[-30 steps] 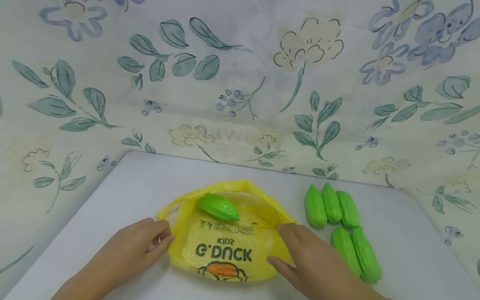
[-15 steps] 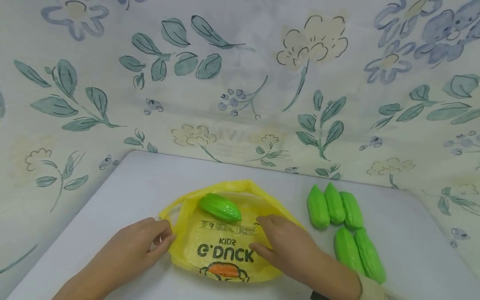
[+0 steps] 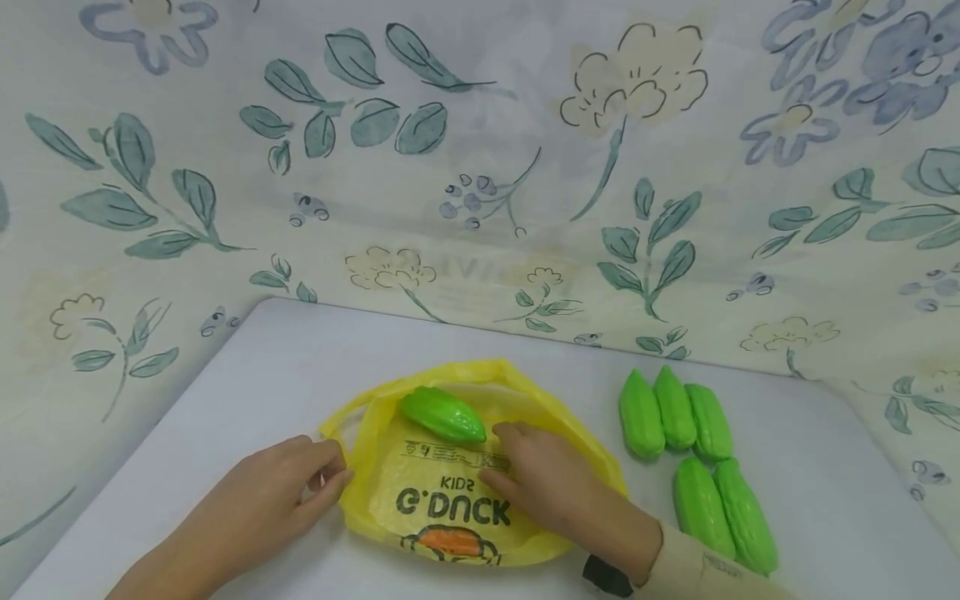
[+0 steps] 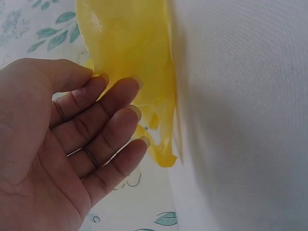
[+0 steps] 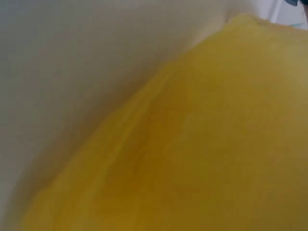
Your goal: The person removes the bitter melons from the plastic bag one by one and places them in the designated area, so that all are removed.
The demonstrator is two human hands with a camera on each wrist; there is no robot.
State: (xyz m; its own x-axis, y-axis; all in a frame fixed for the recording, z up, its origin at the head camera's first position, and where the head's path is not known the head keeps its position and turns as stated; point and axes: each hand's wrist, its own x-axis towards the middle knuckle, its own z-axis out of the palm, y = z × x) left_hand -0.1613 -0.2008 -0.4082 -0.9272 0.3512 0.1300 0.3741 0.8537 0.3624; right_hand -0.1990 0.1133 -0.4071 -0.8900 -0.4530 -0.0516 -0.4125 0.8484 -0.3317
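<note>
A yellow plastic bag [image 3: 420, 533] printed with "G.DUCK KIDS" lies on the white table, its mouth spread wide. My left hand [image 3: 277, 487] pinches the bag's left edge between thumb and index finger, the other fingers loosely bent in the left wrist view. Inside the mouth rests a glossy green ridged vegetable-like piece [image 3: 444, 414] with a pointed end. My right hand [image 3: 551, 479] reaches in over the right rim, thumb and fingers apart, fingertips close to that pointed end; any contact is unclear. Blurred yellow bag plastic [image 5: 207, 134] covers much of the right wrist view, and no fingers show there.
Several similar green pieces [image 3: 675, 408] lie on the table [image 3: 300, 350] to the right of the bag, in two groups. Behind the table hangs a floral cloth [image 3: 480, 208]. A small dark object [image 3: 607, 575] shows beside my right wrist.
My right hand has moved left, from the bag's right edge into its mouth, towards the green piece. My left hand keeps its pinch in the same place.
</note>
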